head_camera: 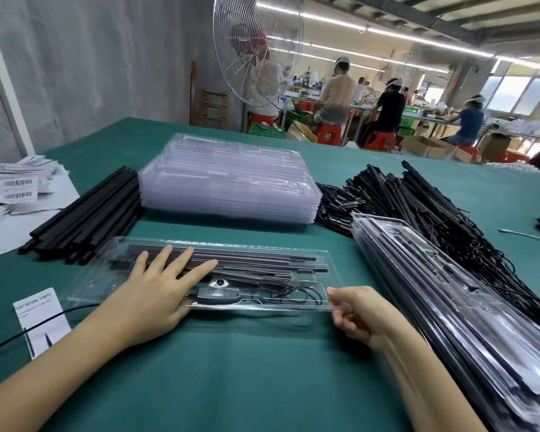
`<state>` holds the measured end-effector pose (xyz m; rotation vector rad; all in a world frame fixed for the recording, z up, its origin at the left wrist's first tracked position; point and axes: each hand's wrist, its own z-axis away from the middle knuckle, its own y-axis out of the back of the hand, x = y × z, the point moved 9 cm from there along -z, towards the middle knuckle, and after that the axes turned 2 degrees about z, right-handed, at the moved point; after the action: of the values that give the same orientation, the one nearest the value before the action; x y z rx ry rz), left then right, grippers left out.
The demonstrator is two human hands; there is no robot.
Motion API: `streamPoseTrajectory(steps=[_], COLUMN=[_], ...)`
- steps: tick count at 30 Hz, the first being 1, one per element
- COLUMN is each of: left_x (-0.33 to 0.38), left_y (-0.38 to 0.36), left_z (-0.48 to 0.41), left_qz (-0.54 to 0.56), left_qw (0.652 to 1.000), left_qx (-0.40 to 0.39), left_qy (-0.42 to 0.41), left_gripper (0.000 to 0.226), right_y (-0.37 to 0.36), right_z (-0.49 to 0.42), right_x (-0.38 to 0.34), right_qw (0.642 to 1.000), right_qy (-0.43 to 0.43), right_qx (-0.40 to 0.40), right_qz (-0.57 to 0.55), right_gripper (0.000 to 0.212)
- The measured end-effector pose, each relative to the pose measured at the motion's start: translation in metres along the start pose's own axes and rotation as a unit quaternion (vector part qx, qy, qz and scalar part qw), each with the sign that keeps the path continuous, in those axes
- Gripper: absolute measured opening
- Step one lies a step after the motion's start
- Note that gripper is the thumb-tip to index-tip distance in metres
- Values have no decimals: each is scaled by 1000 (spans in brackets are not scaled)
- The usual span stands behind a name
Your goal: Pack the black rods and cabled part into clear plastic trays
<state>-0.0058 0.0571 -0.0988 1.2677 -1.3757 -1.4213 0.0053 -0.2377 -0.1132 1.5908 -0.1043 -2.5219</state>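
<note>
Left hand (156,294) flat atop filled clear tray (86,283), right hand (359,313) in a pinch on its corner

Green cloth tabletop (262,369) stretches out wide, with a grey sheeted wall (106,57) on the left. A big white wire-caged fan (258,49) stands behind the far edge. Beyond it, people (337,88) sit on red stools (328,134) at long workbenches, cardboard boxes (427,147) on the floor, tube lights (371,29) glowing overhead, bright windows (515,93) far right.

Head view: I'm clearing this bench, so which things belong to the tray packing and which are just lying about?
Job: current tray, under the left hand and pinched by the right hand; loose black rods; empty tray stack; cabled parts pile; packed trays.
Lying about: barcode labels; fan.
</note>
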Motion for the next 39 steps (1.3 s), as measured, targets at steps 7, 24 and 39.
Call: streamPoseTrajectory(steps=[7,24,39], left_x=[-2,1,1], left_y=[3,3,0], left_z=[0,-5,-2], left_qz=[10,23,16], left_qw=[1000,1000,999], left_qx=[4,-14,-25], left_qy=[5,15,17], left_gripper=[77,76,72], right_y=[2,12,1], right_z=[2,-2,-11], right_x=[-8,-12,-25], right_qw=[999,996,988], right_qy=[31,52,23], right_qx=[24,64,24], right_qz=[31,36,150], right_gripper=[30,25,29])
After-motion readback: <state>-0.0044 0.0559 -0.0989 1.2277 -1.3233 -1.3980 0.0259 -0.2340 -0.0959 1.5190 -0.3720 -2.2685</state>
